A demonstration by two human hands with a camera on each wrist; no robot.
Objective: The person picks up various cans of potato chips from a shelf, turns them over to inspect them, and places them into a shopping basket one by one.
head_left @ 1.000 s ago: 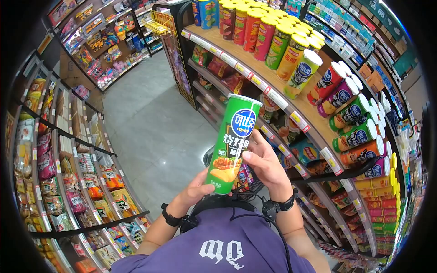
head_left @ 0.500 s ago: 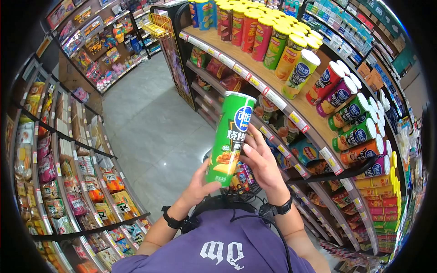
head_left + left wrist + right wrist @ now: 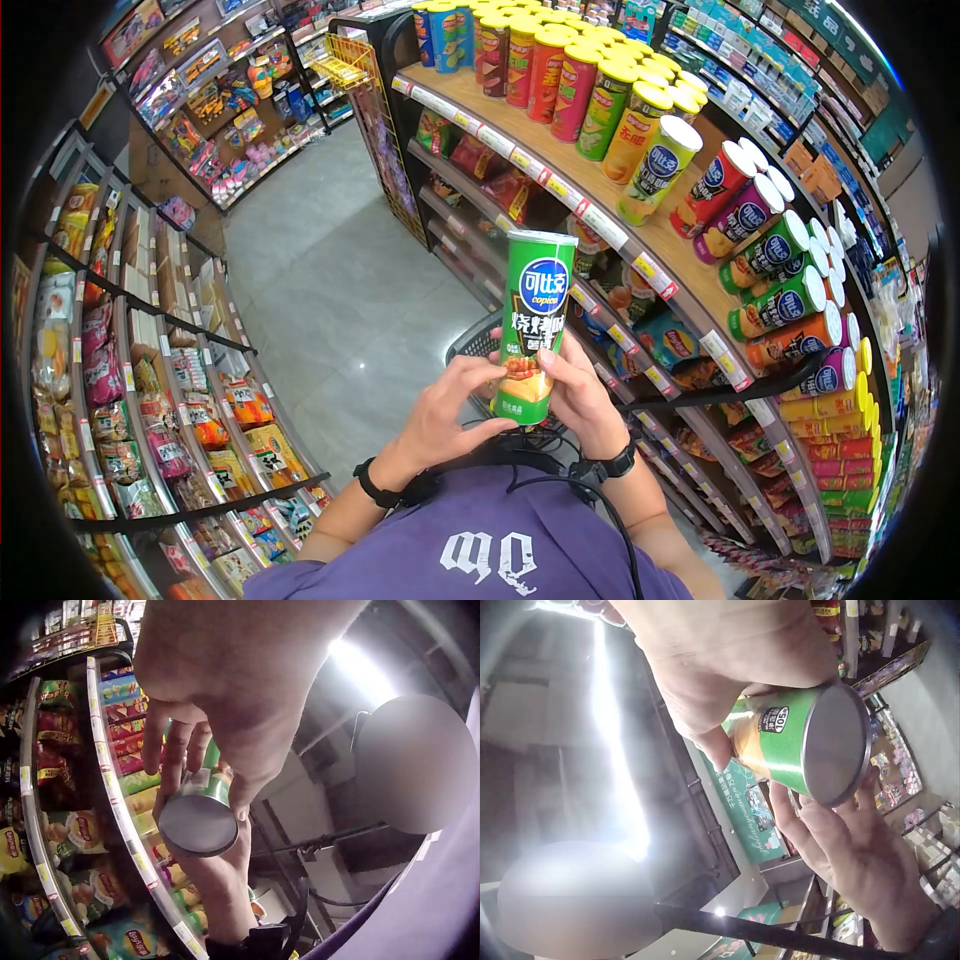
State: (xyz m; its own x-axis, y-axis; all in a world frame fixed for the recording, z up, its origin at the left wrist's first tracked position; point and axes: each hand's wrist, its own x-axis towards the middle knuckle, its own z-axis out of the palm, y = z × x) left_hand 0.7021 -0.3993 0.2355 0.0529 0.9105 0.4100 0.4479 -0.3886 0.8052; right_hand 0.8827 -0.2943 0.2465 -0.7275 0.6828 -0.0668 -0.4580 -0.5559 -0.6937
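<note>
Hands both at the can [image 3: 535, 300]. Right hand [image 3: 585, 395]: fingers bent round its right side, thumb laid on the near face; can gripped. Left hand [image 3: 445, 410]: spread fairly wide, fingers nearly straight, fingertips at the can's left side, thumb low by the base [image 3: 838, 746]. Whether that thumb made contact could not be told.

Can position: in front of the chest, held clear of the shelf [image 3: 545, 148] at right, label toward the wearer. Dark basket [image 3: 475, 345] lay lower and farther off, partly hidden by the can. Similar green cans [image 3: 787, 308] were on the shelf, far right.

Change over the last half second: can swung more upright, logo [image 3: 546, 286] turned back to the front; left thumb slipped off the lower front, fingers moved higher.

Judgement: right hand now bore most of the hold, left only steadying or turning; the can was being handled for viewing, not set down.
</note>
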